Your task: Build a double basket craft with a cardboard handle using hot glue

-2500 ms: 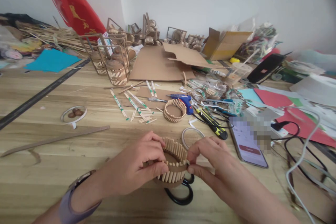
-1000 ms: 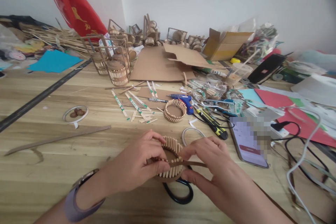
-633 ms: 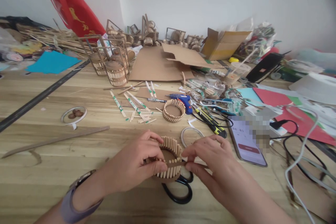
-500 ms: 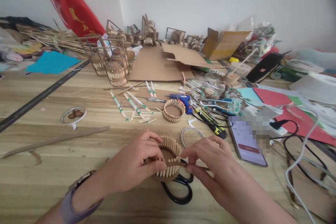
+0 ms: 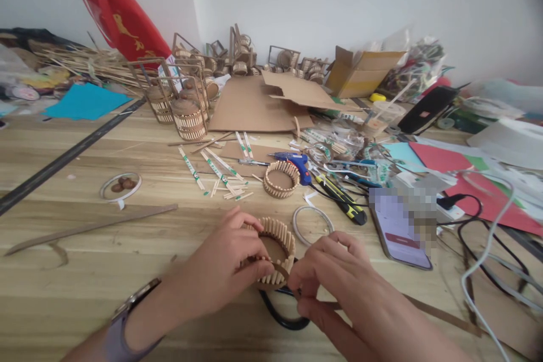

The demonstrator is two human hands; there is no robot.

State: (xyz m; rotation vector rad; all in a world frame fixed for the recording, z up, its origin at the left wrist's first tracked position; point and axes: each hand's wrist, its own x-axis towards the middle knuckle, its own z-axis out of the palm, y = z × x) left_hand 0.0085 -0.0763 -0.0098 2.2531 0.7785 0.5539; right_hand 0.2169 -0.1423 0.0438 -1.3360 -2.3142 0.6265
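A small round basket of short wooden sticks on a cardboard base sits in front of me. My left hand is closed on its left side, the thumb pressing a brown cardboard strip against the rim. Between its thumb and fingers my right hand pinches the same strip, just right of the basket. From there the strip runs under my right forearm and shows again beyond it. Black-handled scissors lie below the basket, partly covered by my right hand.
Another stick basket stands behind, beside a blue glue gun. A yellow-black utility knife, a white ring and a phone lie to the right. Loose sticks are scattered left of the glue gun.
My right hand has moved slightly down, bending the strip round the front of the basket. The basket has shifted a little to the right. More of the strip's tail shows right of my forearm.
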